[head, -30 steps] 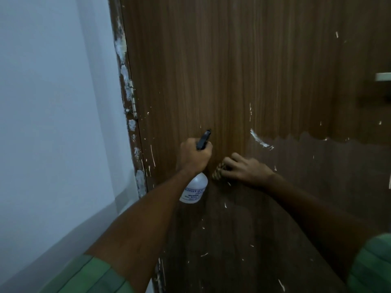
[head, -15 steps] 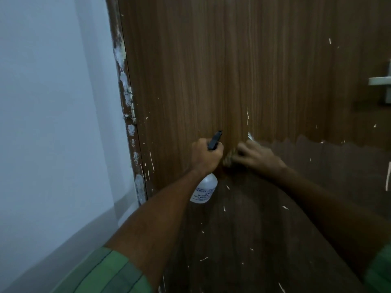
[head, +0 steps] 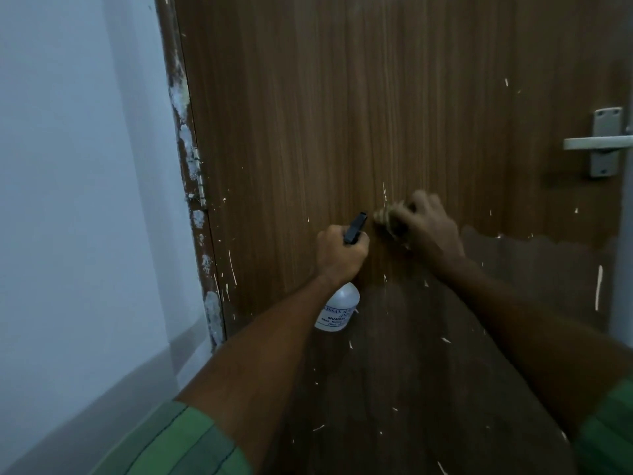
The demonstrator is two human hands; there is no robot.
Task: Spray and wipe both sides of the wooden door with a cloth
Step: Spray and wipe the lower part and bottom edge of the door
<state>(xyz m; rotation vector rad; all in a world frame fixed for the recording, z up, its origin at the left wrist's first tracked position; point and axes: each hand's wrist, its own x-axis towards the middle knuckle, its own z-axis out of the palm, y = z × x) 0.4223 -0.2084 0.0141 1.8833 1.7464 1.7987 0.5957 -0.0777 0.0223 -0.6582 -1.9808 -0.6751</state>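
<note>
The brown wooden door fills the view, flecked with white paint; its lower part looks darker. My left hand grips the neck of a small clear spray bottle with a black nozzle that points up at the door. My right hand presses a bunched tan cloth against the door, just right of the nozzle. Most of the cloth is hidden under my fingers and blurred.
A white wall stands at the left, meeting the paint-smeared door frame with a hinge. A metal lever handle sits at the door's right edge, above my right hand.
Both hands have moved up the door; the right hand with the cloth has risen past the darker patch's upper edge. The view has shifted so the handle shows more fully.
</note>
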